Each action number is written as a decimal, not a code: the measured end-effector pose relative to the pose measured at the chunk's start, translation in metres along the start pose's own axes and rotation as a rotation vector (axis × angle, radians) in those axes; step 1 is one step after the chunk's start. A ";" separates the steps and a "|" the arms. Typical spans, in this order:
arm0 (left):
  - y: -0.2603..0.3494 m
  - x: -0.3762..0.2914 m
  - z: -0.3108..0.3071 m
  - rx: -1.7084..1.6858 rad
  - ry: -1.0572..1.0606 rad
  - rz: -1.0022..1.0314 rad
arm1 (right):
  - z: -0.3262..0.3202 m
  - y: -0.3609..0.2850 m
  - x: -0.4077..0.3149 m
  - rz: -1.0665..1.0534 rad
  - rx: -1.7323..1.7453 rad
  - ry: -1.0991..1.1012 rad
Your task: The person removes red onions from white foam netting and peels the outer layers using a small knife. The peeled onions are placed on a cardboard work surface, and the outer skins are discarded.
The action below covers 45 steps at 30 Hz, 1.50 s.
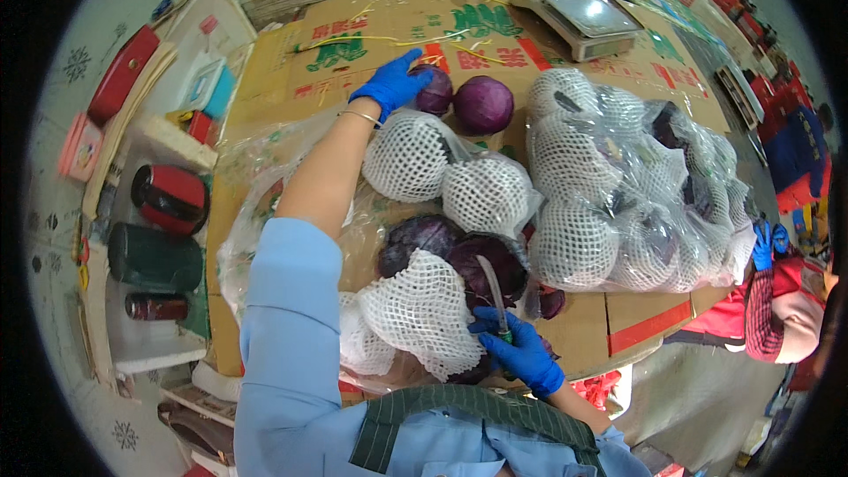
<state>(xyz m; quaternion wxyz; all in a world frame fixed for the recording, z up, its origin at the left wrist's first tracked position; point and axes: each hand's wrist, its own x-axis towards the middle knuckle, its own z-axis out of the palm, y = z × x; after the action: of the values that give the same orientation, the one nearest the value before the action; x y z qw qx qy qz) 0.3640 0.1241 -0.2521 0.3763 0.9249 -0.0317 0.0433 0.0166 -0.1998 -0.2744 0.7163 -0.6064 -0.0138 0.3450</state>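
My left hand (395,83), in a blue glove, reaches forward and grips the left side of a red cabbage (437,91). A second bare red cabbage (483,106) sits right beside it. Close to my body, my right hand (520,351), also gloved in blue, holds a knife by its green handle, the curved blade (491,285) pointing away from me. Dark outer cabbage leaves (487,265) lie beyond that hand. White foam nets (424,308) are heaped to its left. Two cabbages in foam nets (407,156) rest between my hands.
A clear plastic bag (609,192) of several netted cabbages fills the right of the cardboard-covered table (265,86). At the back stands a weighing scale (586,16). Foam boxes (159,344) line the left side. Another person's blue-gloved hand (763,245) shows at right.
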 end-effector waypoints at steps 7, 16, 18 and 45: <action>-0.007 -0.126 -0.105 -0.524 0.070 -0.224 | 0.000 -0.023 -0.007 0.097 0.051 0.109; -0.053 -0.228 -0.036 0.735 0.125 -0.160 | 0.027 -0.022 0.006 -0.016 -0.088 -0.060; -0.032 -0.244 -0.026 0.776 0.122 -0.023 | 0.030 -0.023 0.004 -0.052 -0.119 -0.086; 0.002 -0.377 -0.028 -1.283 0.384 0.266 | 0.106 -0.078 0.125 -0.205 -0.044 -0.243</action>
<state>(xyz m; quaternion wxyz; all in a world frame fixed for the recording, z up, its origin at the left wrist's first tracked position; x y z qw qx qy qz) -0.0128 0.1525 -0.2702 0.8405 0.4830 -0.0973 0.2254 0.1026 -0.0472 -0.2275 0.7272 -0.5713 -0.1697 0.3406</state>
